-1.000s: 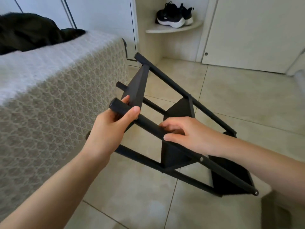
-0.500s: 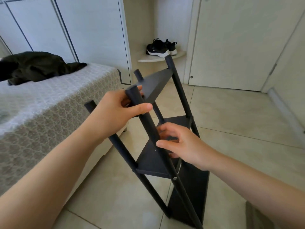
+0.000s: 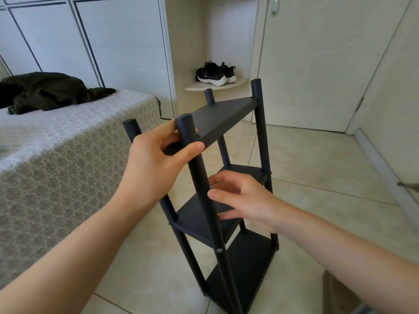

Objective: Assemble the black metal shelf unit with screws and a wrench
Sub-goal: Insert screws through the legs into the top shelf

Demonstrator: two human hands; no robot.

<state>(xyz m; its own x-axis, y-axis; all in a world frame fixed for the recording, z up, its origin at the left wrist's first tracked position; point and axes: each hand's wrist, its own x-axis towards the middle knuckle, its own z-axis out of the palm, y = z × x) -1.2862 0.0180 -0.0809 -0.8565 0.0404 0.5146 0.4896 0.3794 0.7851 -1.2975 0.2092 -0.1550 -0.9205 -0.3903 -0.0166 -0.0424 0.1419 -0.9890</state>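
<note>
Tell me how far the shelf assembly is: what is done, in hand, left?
Done, it seems: three shelves sit between four posts, and the black shelf unit stands on the tiled floor. In hand: the left hand grips the front post; the right hand touches it lower. Left: perhaps a final tightening; no tool is in view.

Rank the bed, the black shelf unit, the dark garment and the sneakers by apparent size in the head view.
1. bed
2. black shelf unit
3. dark garment
4. sneakers
The black shelf unit is nearest the camera, which inflates it.

shelf unit [image 3: 223, 118] tipped upright; right hand [image 3: 247, 200] loosened
</note>
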